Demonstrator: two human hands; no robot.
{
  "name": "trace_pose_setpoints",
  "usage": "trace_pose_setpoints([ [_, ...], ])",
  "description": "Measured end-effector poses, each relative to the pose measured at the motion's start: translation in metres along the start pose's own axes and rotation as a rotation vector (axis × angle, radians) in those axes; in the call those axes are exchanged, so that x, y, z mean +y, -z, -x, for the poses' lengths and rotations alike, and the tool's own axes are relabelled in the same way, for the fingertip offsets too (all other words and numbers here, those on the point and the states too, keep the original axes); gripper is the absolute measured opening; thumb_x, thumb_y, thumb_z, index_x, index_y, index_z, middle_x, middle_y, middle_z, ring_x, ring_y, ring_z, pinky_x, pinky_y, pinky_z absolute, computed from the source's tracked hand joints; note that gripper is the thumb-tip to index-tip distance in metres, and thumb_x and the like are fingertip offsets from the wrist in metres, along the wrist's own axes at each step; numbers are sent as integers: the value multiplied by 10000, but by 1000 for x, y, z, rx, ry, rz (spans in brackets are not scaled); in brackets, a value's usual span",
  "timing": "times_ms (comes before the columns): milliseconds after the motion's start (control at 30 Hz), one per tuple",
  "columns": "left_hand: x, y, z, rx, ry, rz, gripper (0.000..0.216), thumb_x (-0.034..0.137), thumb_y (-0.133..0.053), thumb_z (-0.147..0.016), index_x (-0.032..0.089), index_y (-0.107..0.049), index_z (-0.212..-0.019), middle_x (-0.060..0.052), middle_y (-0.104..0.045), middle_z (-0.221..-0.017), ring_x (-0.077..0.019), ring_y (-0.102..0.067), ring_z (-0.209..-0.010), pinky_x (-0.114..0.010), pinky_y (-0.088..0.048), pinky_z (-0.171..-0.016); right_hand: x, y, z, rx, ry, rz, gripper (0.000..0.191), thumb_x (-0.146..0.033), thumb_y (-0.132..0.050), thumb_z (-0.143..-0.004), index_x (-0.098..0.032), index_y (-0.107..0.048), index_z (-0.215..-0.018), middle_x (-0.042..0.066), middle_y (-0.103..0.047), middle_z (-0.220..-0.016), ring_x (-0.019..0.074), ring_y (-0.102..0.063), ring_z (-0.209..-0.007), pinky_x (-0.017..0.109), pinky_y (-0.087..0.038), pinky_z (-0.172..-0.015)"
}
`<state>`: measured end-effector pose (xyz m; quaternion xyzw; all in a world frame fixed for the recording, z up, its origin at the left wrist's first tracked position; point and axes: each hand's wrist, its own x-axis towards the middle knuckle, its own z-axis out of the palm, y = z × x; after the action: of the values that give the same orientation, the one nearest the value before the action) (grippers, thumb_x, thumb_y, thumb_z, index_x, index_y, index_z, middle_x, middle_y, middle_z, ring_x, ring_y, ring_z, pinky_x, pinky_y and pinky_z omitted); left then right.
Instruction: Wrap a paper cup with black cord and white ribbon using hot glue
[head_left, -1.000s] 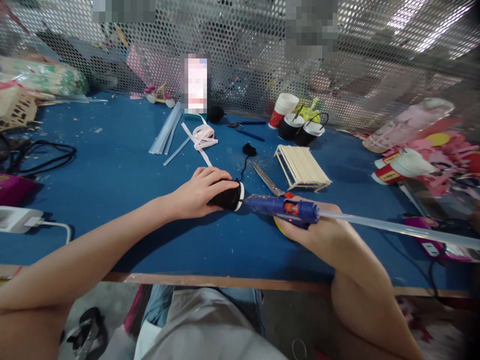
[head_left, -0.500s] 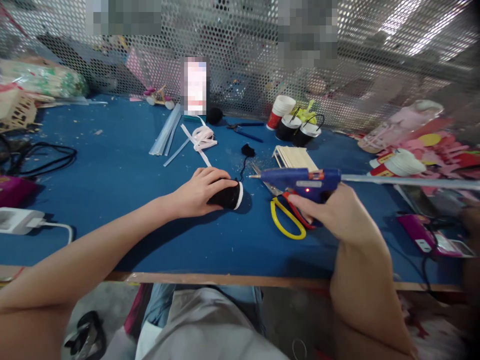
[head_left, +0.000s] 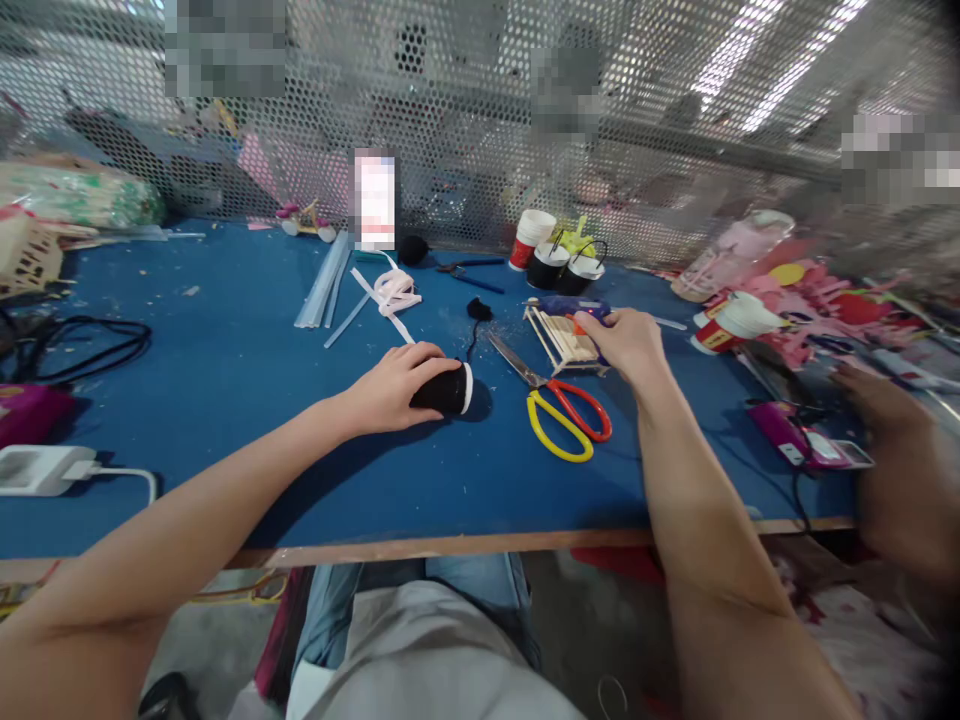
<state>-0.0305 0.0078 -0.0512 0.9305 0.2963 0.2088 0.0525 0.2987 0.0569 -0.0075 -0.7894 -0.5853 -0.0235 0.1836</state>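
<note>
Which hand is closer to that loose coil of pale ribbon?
The left hand: it is just on the near side of the pale ribbon. The right hand is well off to the ribbon's right.

Glue gun now at the slatted rack

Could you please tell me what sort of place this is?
Probably a craft workshop, judging by the glue gun at the right hand, plus scissors and translucent sticks on the bench.

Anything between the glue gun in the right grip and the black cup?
Yes: the wooden rack right beside the glue gun, then the scissors, lying flat, blades toward the yarn. Left grip is on the cup.
</note>
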Motion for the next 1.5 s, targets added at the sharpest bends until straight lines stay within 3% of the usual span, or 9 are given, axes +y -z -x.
trace_pose_setpoints([
  [100, -1, 1, 0, -4, -2, 32, 593, 368, -614, -784, 152, -399, -1292, -159, -457, -1245, -287, -462, -1147, -441, -405, -962, 0, -7, -5, -39, -34, 67, 417, -532, -518, -753, -143, -663, -709, 144, -660, -730, 288, -617, -754, 353, -417, -628],
  [200, -1, 3, 0, -17, -15, 58, 582, 338, -606, -790, 150, -394, -1298, -153, -458, -1233, -270, -471, -1136, -415, -414, -971, -6, -6, 3, 81, -32, 48, 372, -469, -544, -755, -132, -681, -832, 171, -653, -910, 299, -595, -871, 378, -425, -701],
  [300, 1, 4, -1, -12, -35, 67, 579, 319, -623, -781, 150, -400, -1288, -148, -461, -1226, -263, -474, -1132, -405, -418, -976, -25, 0, 25, 216, 178, -94, 344, -437, -514, -799, -138, -685, -805, 156, -653, -908, 279, -579, -899, 376, -419, -756],
  [400, 5, 3, -1, 27, -51, 75, 593, 292, -636, -770, 156, -378, -1286, -148, -469, -1227, -266, -465, -1147, -421, -419, -981, -51, 0, 52, -171, 413, -400, 498, -543, -394, -859, -155, -701, -802, 116, -682, -848, 223, -606, -811, 339, -433, -751],
  [500, 10, 3, -1, 64, -76, 102, 572, 272, -650, -759, 166, -381, -1252, -142, -493, -1208, -262, -468, -1143, -430, -426, -974, -71, -9, 72, -613, 383, -649, 627, -669, -323, -831, -183, -718, -869, 100, -696, -940, 224, -614, -861, 347, -444, -794],
  [667, 16, 4, -2, 64, -142, 144, 496, 260, -649, -768, 166, -418, -1197, -145, -491, -1224, -253, -464, -1152, -427, -415, -989, -83, -24, 83, -855, 298, -994, 579, -662, -389, -812, -194, -721, -892, 82, -690, -989, 208, -590, -958, 349, -432, -877],
  [867, 21, 5, -2, 47, -44, 265, 542, 351, -668, -750, 172, -429, -1202, -142, -490, -1207, -250, -482, -1149, -412, -427, -977, -78, -27, 84, -616, 288, -1179, 265, -451, -651, -730, -195, -698, -773, 27, -685, -824, 129, -572, -756, 285, -440, -765],
  [1100, 23, 6, -3, -5, 84, 369, 561, 448, -669, -723, 149, -476, -1157, -109, -578, -1097, -223, -580, -985, -353, -483, -858, -72, -24, 82, -487, 258, -1276, 288, -455, -604, -775, -172, -623, -727, -14, -562, -627, 81, -479, -572, 233, -386, -552],
  [1500, 29, 6, -4, -107, 73, 440, 534, 436, -677, -722, 159, -488, -1138, -86, -581, -1072, -209, -572, -970, -325, -468, -846, -74, -28, 82, -385, 352, -1112, 320, -463, -554, -809, -166, -596, -699, -15, -532, -593, 88, -456, -551, 244, -361, -542],
])
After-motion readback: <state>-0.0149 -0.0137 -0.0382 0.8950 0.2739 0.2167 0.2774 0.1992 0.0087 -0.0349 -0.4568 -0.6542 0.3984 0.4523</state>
